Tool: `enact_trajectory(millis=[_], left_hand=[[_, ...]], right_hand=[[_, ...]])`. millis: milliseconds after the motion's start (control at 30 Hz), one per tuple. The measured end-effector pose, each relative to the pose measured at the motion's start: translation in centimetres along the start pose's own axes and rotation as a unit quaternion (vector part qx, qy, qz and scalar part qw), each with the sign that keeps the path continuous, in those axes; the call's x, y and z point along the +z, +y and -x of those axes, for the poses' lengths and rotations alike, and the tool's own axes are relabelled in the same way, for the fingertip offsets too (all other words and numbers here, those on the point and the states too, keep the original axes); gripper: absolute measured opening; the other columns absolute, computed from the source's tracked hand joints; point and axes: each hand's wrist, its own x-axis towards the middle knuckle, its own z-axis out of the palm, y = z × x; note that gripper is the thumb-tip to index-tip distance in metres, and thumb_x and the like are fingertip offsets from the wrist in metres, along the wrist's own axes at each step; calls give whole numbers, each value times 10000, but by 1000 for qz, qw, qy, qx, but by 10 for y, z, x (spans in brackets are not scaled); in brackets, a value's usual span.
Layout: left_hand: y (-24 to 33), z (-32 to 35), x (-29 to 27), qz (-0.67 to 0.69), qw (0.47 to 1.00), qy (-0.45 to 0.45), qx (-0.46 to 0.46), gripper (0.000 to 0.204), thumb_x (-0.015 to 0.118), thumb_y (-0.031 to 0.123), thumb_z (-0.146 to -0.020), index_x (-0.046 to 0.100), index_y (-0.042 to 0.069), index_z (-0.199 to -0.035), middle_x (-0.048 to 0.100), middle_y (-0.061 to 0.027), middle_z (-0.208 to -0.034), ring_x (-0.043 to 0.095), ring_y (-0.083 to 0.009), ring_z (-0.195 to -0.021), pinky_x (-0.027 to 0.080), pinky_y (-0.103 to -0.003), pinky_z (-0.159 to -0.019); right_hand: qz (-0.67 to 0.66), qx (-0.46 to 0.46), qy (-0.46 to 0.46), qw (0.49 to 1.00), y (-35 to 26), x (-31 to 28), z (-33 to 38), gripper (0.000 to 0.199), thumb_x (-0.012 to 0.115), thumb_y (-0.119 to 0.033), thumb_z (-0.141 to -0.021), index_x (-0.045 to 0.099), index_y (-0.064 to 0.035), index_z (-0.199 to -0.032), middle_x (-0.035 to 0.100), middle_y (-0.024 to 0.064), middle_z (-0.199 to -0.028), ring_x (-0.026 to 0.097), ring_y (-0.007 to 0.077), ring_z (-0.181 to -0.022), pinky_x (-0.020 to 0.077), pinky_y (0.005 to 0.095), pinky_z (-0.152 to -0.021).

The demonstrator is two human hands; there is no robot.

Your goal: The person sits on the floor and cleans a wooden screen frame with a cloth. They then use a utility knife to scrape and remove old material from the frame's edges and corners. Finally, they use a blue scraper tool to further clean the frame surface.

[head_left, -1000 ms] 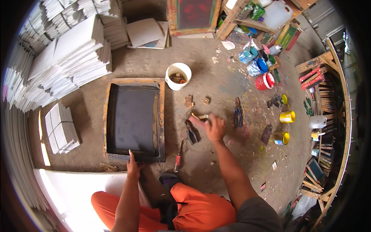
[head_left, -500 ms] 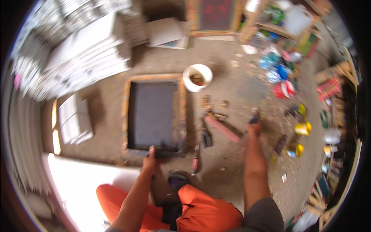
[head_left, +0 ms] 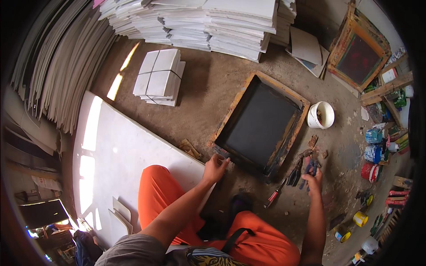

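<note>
A wooden frame point(head_left: 243, 95) with a dark mesh panel point(head_left: 262, 122), like a printing screen, lies on the floor before me. My left hand point(head_left: 216, 168) is at its near left corner, fingers closed in a pinch; what is in them, if anything, I cannot make out. My right hand point(head_left: 315, 181) grips dark blue-handled pliers point(head_left: 311, 169) just above the floor, to the right of the frame. Partly behind them lies a hammer point(head_left: 306, 154), its handle mostly covered. Black-handled pliers point(head_left: 293, 176) and a screwdriver with a red and black handle point(head_left: 271, 197) lie nearer the frame.
A white bucket point(head_left: 321, 115) stands by the frame's far right corner. A white board point(head_left: 128, 146) spreads at my left, beside a tied bundle point(head_left: 157, 75) of sheets. Tall paper stacks point(head_left: 239, 26) line the back. Paint pots point(head_left: 370, 172) crowd the right; another framed screen point(head_left: 360, 55) leans there.
The view has swung left, so the scene sits turned and further right. My right hand, with the pliers, has come closer to the hammer and frame. My left hand stays at the frame's near side.
</note>
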Motion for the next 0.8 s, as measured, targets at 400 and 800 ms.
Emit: enact_trajectory(millis=[400,800], left_hand=[[-23,-8,-32,321,942,-96,-11,399,557,359,-1103,584,-8,-1257,656,-39,-1042,635,-113,-923,550,-286,-746],[-26,-20,-25,292,946,-22,-142,358,632,201,-1053,604,-66,-1290,714,-118,-949,688,-167,-848,554,-332,-739]], right_hand=[[189,-236,-325,896,-27,326,28,365,596,-405,-1056,639,-47,-999,701,175,-771,697,319,-652,544,438,-638],[488,-188,-148,839,-18,363,48,372,577,-486,-1025,537,-119,-1073,721,205,-791,704,461,-779,524,585,-689]])
